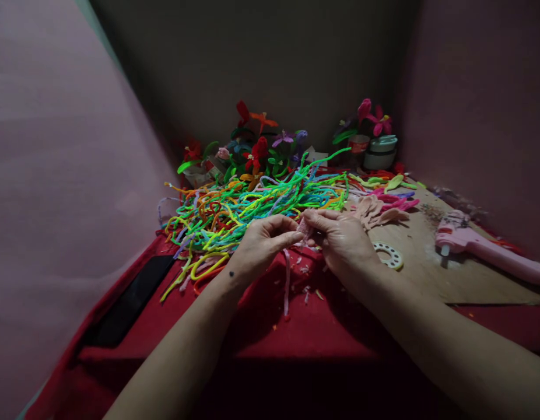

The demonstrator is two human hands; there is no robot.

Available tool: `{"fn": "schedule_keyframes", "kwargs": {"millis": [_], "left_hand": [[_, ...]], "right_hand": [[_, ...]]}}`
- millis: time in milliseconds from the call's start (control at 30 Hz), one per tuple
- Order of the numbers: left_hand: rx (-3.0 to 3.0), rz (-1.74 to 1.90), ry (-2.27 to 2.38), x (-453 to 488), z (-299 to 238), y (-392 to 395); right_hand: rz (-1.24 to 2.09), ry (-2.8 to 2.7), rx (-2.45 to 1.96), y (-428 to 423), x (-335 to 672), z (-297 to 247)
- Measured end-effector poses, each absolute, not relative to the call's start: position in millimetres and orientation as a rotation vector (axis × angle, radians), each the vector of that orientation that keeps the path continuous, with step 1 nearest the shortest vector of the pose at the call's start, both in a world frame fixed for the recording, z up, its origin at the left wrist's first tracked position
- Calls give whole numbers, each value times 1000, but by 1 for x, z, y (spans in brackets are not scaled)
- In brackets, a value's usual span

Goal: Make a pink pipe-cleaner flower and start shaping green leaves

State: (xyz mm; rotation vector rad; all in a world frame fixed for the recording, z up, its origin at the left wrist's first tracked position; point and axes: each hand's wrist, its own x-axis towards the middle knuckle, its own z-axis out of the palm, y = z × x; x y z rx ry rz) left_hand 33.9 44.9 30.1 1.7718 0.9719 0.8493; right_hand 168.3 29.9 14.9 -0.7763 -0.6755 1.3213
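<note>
Between my two hands is a small piece of pale pink pipe cleaner (303, 229), pinched by the fingertips of both. My left hand (270, 236) grips its left side with thumb and forefinger. On its other side my right hand (340, 233) is closed too, fingers curled and partly hiding the piece. Just behind my hands spreads a big tangled heap of pipe cleaners (252, 201) in green, yellow, orange, blue and lilac. Beside my right hand lie several pale pink petal shapes (372, 211). A loose pink strand (287, 283) lies on the cloth below.
A pink glue gun (480, 245) and a white ring with holes (389, 255) rest on a board (421, 280) at right. A black phone-like slab (132, 300) lies left on the red cloth (305, 338). Pipe-cleaner flowers (256, 153) and a lidded jar (381, 153) stand behind.
</note>
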Motion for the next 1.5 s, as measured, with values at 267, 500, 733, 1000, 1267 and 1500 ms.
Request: {"fn": "schedule_keyframes", "kwargs": {"millis": [267, 500, 733, 1000, 1267, 1500], "left_hand": [[1721, 759, 1042, 31, 33, 45], [1660, 874, 986, 26, 40, 44], [1657, 1066, 919, 34, 36, 37], [2135, 1265, 1039, 34, 21, 38], [2499, 1209, 1207, 30, 22, 36], [2401, 1115, 1178, 35, 19, 34]], "right_hand": [[1352, -718, -780, 33, 168, 9], [1258, -824, -881, 31, 170, 10], [1227, -870, -880, 30, 169, 8], [1259, -839, -937, 30, 169, 9], [1210, -894, -932, 28, 169, 11], [1248, -877, -893, 30, 169, 8]]}}
